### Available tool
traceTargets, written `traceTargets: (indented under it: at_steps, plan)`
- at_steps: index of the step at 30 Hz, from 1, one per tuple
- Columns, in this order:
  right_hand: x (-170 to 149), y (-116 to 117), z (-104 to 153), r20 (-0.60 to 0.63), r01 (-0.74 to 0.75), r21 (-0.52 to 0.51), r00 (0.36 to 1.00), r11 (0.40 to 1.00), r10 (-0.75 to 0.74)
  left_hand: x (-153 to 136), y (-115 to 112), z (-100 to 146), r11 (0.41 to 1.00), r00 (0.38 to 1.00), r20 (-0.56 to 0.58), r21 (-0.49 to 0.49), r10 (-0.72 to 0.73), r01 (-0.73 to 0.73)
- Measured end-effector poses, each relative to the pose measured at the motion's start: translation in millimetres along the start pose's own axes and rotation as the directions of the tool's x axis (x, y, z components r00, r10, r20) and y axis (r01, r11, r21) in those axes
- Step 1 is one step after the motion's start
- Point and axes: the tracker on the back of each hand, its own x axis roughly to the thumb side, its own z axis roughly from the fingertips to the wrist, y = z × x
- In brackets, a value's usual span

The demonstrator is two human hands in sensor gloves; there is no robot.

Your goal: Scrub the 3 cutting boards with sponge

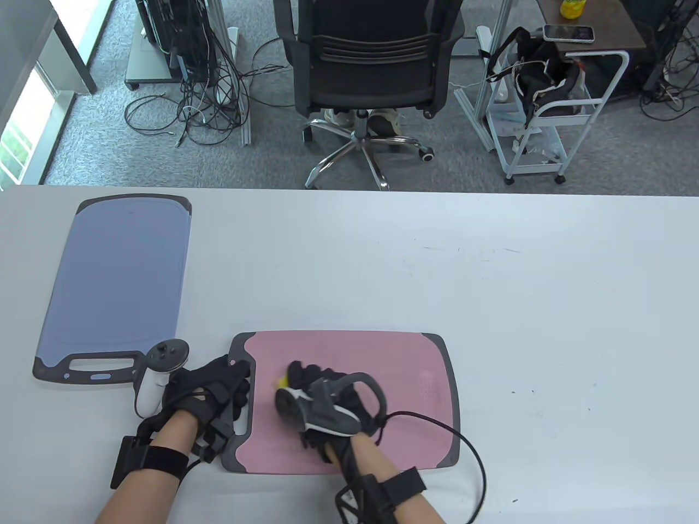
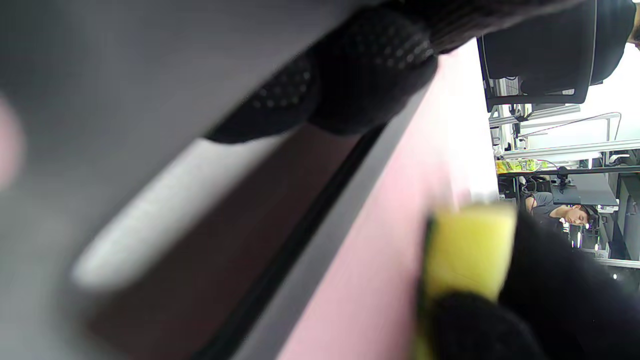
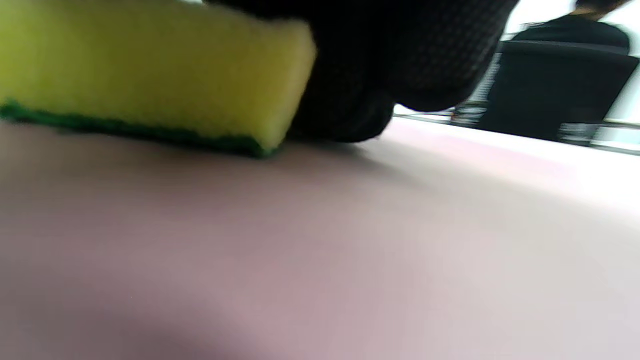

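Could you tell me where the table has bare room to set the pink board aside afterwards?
The widest bare patch is right of the pink cutting board, out to the table edge. Another lies behind it, right of the blue cutting board. The near-left is crowded: the left hand holds the pink board's handle end, and the right hand presses the sponge on it.

table (image 1: 491,262): white, wide, few small marks
office chair (image 1: 368,60): black, beyond table's far edge, chrome star base
cart (image 1: 551,109): white, right of chair, black bag (image 1: 540,71) on it
phone (image 1: 568,33): on brown desk, top right
cables (image 1: 202,103): tangled, grey carpet, left of chair
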Motion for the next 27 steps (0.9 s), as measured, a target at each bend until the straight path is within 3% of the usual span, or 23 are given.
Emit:
traceTargets:
  at_steps: [2,3,5,7,10,13,16,19,22,24,27]
  plan:
    - [23.6,-0.5,-6.1,0.031,0.021,-0.004,0.999,1.0,-0.021,-0.3,0.2,-0.2,1.0,1.0,0.0,-0.001,0.001,-0.001]
    - [19.7,-1.6,-5.6,0.026,-0.049,0.005,0.998,0.999,0.048,-0.4,0.3,-0.4,1.0,1.0,-0.001,-0.005,0.005,-0.005]
    - [-3.1,-0.5,3.7,-0.038,-0.053,-0.019,0.998,0.998,0.052,-0.1,-0.2,0.2,1.0,1.0,0.0,-0.006,0.004,-0.004]
    - [-34.1,1.4,18.4,-0.124,-0.059,0.01,0.99,0.998,0.06,0.1,-0.7,0.7,1.0,1.0,0.002,0.001,-0.002,0.002]
    - [-112.3,7.2,63.4,-0.327,-0.063,0.057,0.942,0.996,0.079,-0.2,-1.4,1.5,1.0,1.0,0.003,0.009,-0.006,0.006]
    - [-188.5,16.6,123.3,-0.581,0.018,0.068,0.813,0.998,0.025,-0.4,-2.9,3.1,1.0,1.0,0.002,0.029,-0.009,0.009]
    - [-225.9,21.7,161.4,-0.699,0.032,0.043,0.716,0.999,0.007,-0.5,-3.4,3.3,0.999,1.0,-0.003,0.046,-0.014,0.014]
    - [-214.9,21.0,153.1,-0.671,0.029,0.032,0.741,0.999,0.0,-0.7,-4.6,4.3,0.999,1.0,0.0,0.05,-0.021,0.021]
    - [-176.6,15.1,116.7,-0.508,-0.033,0.074,0.859,0.997,0.066,-1.2,-5.7,5.1,0.999,1.0,0.001,0.048,-0.017,0.017]
    - [-131.1,11.9,85.9,-0.408,0.006,0.018,0.913,1.0,0.002,-1.3,-6.4,5.7,0.998,1.0,0.002,0.054,-0.022,0.022]
    - [-45.4,6.2,36.5,-0.134,-0.027,0.008,0.991,1.0,0.028,-1.5,-6.9,6.1,0.999,1.0,0.001,0.052,-0.014,0.014]
